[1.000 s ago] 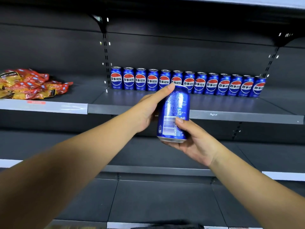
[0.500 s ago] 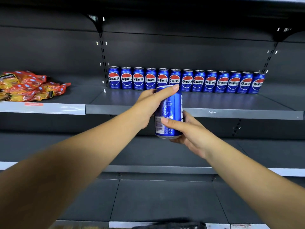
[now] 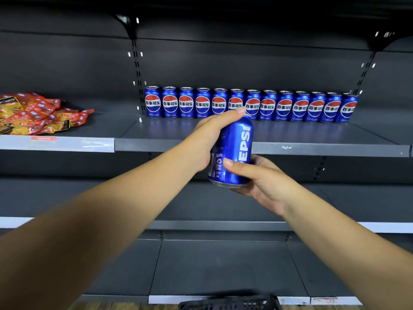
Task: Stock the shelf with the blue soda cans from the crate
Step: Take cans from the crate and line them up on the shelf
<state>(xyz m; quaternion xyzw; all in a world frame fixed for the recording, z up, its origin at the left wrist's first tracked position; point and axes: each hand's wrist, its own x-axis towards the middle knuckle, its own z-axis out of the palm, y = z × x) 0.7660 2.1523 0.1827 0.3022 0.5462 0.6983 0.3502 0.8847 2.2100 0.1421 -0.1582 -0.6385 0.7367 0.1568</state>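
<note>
Head view: your left hand and right hand both grip the blue can, upright, top toward 12 o'clock, before the shelf edge.

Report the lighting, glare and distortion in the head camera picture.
Head view: wide-angle bending curves the shelf edge and stretches the forearms; light is dim on the dark upper panels; highlights streak the held can, gripped by the left hand and right hand; the row of cans reflects blue on the shelf; focus is sharp.
</note>
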